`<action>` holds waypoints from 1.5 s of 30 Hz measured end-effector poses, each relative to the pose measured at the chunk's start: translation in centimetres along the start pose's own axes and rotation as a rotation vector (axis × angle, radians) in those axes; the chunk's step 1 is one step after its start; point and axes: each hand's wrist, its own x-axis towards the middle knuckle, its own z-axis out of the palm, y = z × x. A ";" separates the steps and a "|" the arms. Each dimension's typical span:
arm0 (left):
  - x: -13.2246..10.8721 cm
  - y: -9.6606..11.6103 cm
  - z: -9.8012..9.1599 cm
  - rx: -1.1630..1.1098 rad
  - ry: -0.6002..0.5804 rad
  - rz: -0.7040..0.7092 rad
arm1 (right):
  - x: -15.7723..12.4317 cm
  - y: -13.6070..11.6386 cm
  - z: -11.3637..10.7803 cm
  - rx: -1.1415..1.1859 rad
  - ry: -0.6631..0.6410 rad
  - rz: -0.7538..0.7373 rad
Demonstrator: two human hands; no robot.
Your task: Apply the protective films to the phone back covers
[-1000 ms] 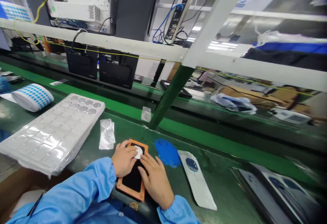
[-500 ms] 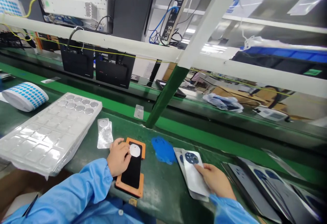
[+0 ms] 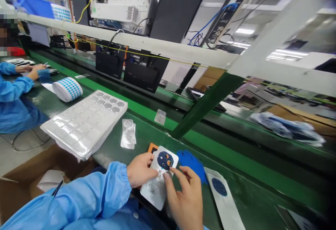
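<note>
A pale sticker sheet (image 3: 153, 189) with a dark blue round sticker (image 3: 163, 160) is tilted up in front of me. The sticker has several holes, with orange showing through some of them. My left hand (image 3: 140, 170) grips the sheet's left edge, thumb on top. At the sticker's lower edge, the thumb and forefinger of my right hand (image 3: 187, 195) are drawn close together on the sheet; its other fingers are bent. Behind the sheet an orange fixture (image 3: 152, 148) shows only at one corner, and whatever lies in it is hidden.
A blue cloth-like heap (image 3: 193, 165) lies beyond the right hand, with another sticker sheet (image 3: 219, 188) to its right. Leftward are clear plastic slips (image 3: 128, 135), a plastic tray (image 3: 78, 125) with round pieces and a sticker roll (image 3: 67, 89). A co-worker's hands (image 3: 33, 71) are far left.
My right hand has brought the sticker sheet left over the orange fixture. My left hand has left the white round piece and gripped the sheet. The view has turned left.
</note>
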 end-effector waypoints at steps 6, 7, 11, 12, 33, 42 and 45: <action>-1.2 -0.1 -1.9 0.298 0.025 0.121 | 1.6 0.3 0.2 -0.170 -0.179 -0.337; -1.3 -0.2 -1.9 0.336 0.029 0.143 | 1.8 0.2 0.2 -0.180 -0.210 -0.339; -1.3 -0.1 -1.8 0.426 0.036 0.186 | 2.2 -0.1 -0.1 -0.194 -0.287 -0.335; -1.3 0.1 -1.7 0.442 0.036 0.187 | 2.3 -0.1 -0.2 -0.190 -0.301 -0.329; -1.4 0.0 -0.9 0.457 0.061 0.125 | 0.7 0.7 0.2 -0.437 -0.232 -0.626; -1.0 -0.6 -0.7 0.439 0.053 0.086 | 1.6 0.2 -0.1 -0.370 -0.307 -0.414; -0.7 -1.0 -1.1 0.325 0.050 0.032 | 4.8 2.8 -2.5 -0.161 -0.283 -0.121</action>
